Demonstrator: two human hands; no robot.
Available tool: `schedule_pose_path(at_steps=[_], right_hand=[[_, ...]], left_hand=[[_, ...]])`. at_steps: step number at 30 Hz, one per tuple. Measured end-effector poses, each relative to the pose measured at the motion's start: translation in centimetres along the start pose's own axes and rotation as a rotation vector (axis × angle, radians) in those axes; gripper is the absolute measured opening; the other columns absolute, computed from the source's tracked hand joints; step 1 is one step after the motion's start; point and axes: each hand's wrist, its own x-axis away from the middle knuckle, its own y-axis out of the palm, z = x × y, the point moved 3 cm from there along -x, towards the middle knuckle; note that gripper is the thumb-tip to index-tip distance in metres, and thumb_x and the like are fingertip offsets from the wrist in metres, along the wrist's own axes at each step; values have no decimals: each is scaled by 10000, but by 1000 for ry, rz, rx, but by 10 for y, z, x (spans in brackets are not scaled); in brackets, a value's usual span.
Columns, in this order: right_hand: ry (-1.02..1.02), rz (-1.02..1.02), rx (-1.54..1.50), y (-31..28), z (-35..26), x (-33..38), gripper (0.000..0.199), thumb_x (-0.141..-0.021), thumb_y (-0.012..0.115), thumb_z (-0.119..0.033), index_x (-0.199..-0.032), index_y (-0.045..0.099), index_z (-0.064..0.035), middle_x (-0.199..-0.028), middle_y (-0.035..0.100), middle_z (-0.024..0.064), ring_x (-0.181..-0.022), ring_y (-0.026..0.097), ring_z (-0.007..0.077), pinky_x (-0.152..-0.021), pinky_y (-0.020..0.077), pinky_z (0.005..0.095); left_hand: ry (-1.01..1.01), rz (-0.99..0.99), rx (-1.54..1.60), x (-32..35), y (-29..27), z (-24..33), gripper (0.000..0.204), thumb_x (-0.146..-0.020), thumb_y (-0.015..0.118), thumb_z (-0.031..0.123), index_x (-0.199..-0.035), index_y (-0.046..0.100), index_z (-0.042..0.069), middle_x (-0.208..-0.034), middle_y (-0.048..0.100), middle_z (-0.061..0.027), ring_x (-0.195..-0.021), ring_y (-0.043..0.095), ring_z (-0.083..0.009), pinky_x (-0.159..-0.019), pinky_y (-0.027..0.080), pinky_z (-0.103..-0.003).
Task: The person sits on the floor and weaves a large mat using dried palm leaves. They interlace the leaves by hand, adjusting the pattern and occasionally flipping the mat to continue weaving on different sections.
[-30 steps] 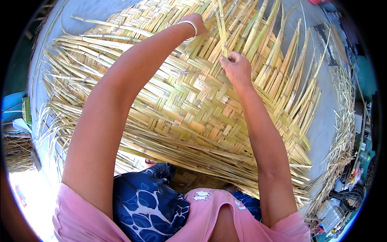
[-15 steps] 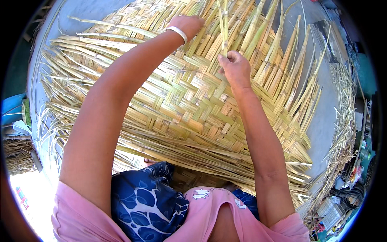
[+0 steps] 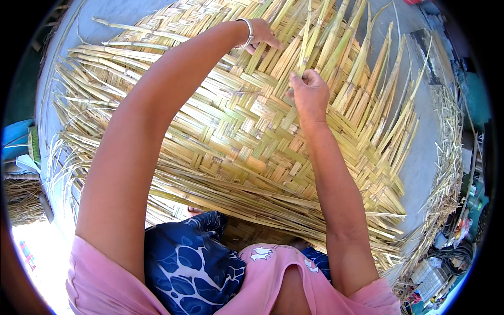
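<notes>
A large mat (image 3: 252, 118) of flat, split cane strips in pale green and straw colours lies in front of me, its middle woven in a close diagonal pattern. My right hand (image 3: 312, 95), right of the mat's centre, pinches the lower end of a cane strip (image 3: 307, 39) that runs away toward the far edge. Farther off and to the left, my left hand (image 3: 264, 34) reaches over the unwoven strips, fingers stretched out to the right and touching them. A pale bangle (image 3: 247, 33) circles the left wrist. The left palm's underside is hidden.
Long loose cane ends (image 3: 100, 86) fan out at the left, and others (image 3: 386, 94) at the right. Grey floor (image 3: 420, 152) surrounds the mat. A band of cane scraps (image 3: 446, 131) and a coil of dark cord (image 3: 457, 254) lie along the right side.
My left hand has shifted right, toward the right hand, and its fingers now stretch out. The strip in my right hand has tipped lower and rightward; that hand moved slightly right.
</notes>
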Motion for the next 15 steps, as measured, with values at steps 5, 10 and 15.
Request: schedule_pose_path(at_steps=[5,10,15], right_hand=[[4,29,-33,3,15,-11,188,-836,613,-162,-815,576,21,-669,619,60,-517,614,118,-494,460,251],[-38,32,193,16,24,-19,185,-829,596,-176,-851,587,8,-708,636,115,-616,637,234,-593,486,337],[-381,-70,705,21,15,-24,219,-812,597,-238,-885,600,-32,-804,634,177,-814,599,356,-723,461,428]], left_hand=[[116,-41,152,4,8,-10,536,-661,822,370,-1082,596,127,-827,604,48,-674,485,-47,-570,411,-221],[249,-97,441,-17,13,-42,512,-712,791,270,-1141,574,94,-1021,624,-22,-985,528,-132,-924,362,-311],[391,-271,580,2,20,-33,481,-758,750,232,-1168,565,61,-1107,622,-40,-1115,513,-177,-1008,308,-325]])
